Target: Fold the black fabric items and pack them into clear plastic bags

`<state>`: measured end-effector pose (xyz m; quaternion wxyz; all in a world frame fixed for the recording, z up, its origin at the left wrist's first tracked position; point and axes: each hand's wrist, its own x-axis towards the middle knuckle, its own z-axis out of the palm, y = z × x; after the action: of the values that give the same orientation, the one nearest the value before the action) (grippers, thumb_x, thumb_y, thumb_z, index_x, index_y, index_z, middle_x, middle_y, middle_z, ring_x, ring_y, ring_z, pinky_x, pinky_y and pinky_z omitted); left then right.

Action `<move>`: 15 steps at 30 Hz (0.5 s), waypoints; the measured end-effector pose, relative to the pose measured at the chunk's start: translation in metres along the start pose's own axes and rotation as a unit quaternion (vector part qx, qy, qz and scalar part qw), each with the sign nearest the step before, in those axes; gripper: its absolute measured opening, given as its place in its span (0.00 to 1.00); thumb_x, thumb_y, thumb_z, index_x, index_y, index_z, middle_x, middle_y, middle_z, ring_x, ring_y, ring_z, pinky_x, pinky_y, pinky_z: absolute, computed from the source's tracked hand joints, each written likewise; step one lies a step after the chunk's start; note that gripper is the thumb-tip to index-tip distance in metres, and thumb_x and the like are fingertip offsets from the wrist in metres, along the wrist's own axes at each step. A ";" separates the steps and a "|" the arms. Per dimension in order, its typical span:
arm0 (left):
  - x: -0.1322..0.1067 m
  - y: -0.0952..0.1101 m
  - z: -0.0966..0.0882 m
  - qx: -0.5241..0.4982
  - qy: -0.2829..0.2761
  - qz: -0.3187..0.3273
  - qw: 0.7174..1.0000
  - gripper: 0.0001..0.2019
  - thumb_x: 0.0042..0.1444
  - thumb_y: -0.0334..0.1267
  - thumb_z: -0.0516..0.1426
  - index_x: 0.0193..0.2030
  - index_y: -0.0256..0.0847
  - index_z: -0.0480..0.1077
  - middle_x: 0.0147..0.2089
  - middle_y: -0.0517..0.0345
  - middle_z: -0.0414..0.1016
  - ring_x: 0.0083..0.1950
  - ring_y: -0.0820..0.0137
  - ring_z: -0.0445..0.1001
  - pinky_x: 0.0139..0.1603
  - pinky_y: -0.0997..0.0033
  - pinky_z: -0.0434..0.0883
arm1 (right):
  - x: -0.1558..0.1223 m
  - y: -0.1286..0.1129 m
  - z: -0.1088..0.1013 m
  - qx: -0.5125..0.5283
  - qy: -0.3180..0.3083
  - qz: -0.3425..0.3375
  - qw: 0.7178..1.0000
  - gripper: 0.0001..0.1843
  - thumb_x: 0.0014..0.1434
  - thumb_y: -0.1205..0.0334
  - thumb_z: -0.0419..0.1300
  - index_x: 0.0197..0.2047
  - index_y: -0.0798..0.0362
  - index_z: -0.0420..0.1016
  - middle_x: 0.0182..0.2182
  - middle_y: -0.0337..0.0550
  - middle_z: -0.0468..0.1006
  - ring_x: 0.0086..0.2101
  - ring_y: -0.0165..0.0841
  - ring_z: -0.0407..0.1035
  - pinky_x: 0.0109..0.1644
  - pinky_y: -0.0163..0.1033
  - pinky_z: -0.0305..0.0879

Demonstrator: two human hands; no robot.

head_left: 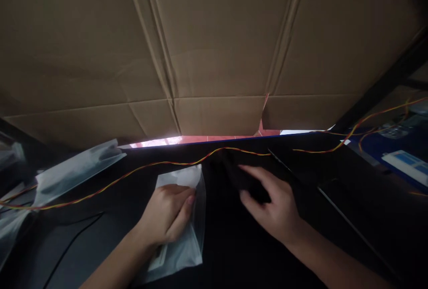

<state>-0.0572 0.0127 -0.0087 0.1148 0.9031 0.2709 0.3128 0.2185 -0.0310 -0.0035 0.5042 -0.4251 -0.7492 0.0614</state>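
My left hand point(169, 213) rests on a clear plastic bag point(187, 240) lying on the dark table point(227, 253), fingers curled and pressing on the bag's top part. My right hand point(270, 202) is wrapped around a dark, flat object point(242, 177) just right of the bag; the object is hard to make out against the black surface. A twisted red-and-yellow wire point(160, 164) runs across the table just beyond both hands.
A big brown cardboard box point(214, 48) fills the view above the table's far edge. Another clear plastic bag point(76, 168) lies at the left. A black frame bar point(384, 84) slants at the right, with blue-labelled items point(406, 162) behind it. A thin dark strip point(341, 213) lies right of my hand.
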 end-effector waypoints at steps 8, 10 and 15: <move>0.002 0.020 0.016 -0.113 0.011 -0.024 0.993 0.20 0.79 0.43 0.37 0.33 0.44 0.55 0.28 0.63 0.60 0.27 0.70 0.63 0.31 0.69 0.62 | -0.016 -0.014 0.017 -0.111 -0.326 -0.078 0.936 0.17 0.62 0.56 0.70 0.52 0.51 0.80 0.46 0.46 0.82 0.46 0.45 0.72 0.49 0.52 0.72; 0.004 0.022 0.017 -0.127 -0.014 -0.003 0.992 0.22 0.79 0.47 0.37 0.34 0.44 0.58 0.29 0.63 0.64 0.30 0.69 0.66 0.34 0.67 0.63 | -0.017 -0.013 0.018 -0.073 -0.343 -0.109 0.930 0.17 0.64 0.53 0.69 0.52 0.51 0.80 0.48 0.46 0.81 0.48 0.44 0.71 0.53 0.51 0.70; 0.009 0.025 0.016 -0.115 -0.063 0.045 0.990 0.21 0.79 0.46 0.38 0.37 0.43 0.62 0.32 0.59 0.68 0.33 0.66 0.67 0.40 0.61 0.62 | -0.022 -0.018 0.022 0.035 -0.355 -0.164 0.920 0.17 0.66 0.49 0.63 0.51 0.52 0.80 0.47 0.46 0.82 0.49 0.42 0.71 0.60 0.48 0.68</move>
<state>-0.0303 -0.0037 -0.0073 0.2204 0.9129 0.1849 0.2896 0.1929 -0.0502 -0.0201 0.2225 -0.2286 -0.9357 0.1509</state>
